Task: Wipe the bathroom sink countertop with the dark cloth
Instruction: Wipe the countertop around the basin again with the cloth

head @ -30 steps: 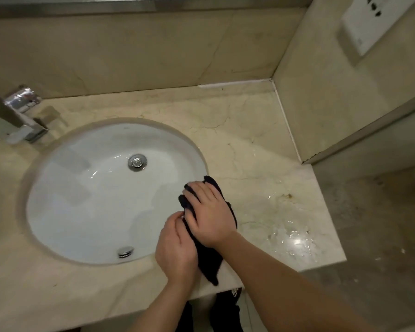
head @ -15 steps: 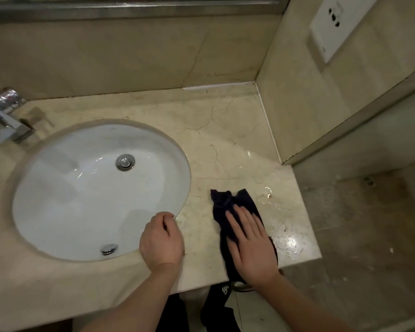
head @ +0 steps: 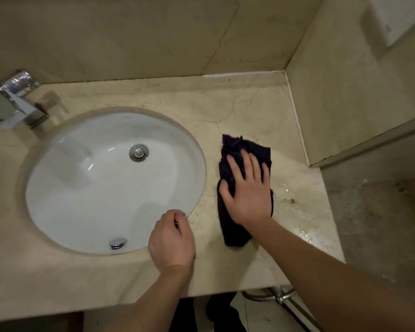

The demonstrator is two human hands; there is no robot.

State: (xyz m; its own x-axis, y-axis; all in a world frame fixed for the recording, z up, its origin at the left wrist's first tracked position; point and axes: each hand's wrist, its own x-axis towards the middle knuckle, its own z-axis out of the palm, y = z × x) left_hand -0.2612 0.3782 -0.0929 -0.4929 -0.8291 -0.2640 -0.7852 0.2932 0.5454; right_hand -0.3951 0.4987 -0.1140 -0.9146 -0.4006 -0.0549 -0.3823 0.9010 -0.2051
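The dark cloth (head: 235, 226) lies stretched out on the beige marble countertop (head: 225, 109), to the right of the white oval sink (head: 82, 188). My right hand (head: 247, 190) presses flat on the cloth with fingers spread and straight. My left hand (head: 171, 240) rests at the sink's front right rim with its fingers curled and nothing in it. Water drops and a brownish stain (head: 291, 201) sit on the counter to the right of the cloth.
A chrome faucet (head: 19, 104) stands at the back left. The drain (head: 139, 152) and an overflow cap (head: 118, 243) show in the basin. Walls close the back and right side. The counter's right edge drops to the floor (head: 381, 224); a pipe (head: 280, 295) runs beneath.
Both hands held the bunched cloth at the sink's rim a second ago. The cloth was then laid flat to the right, and my right hand has slid it farther back on the counter.
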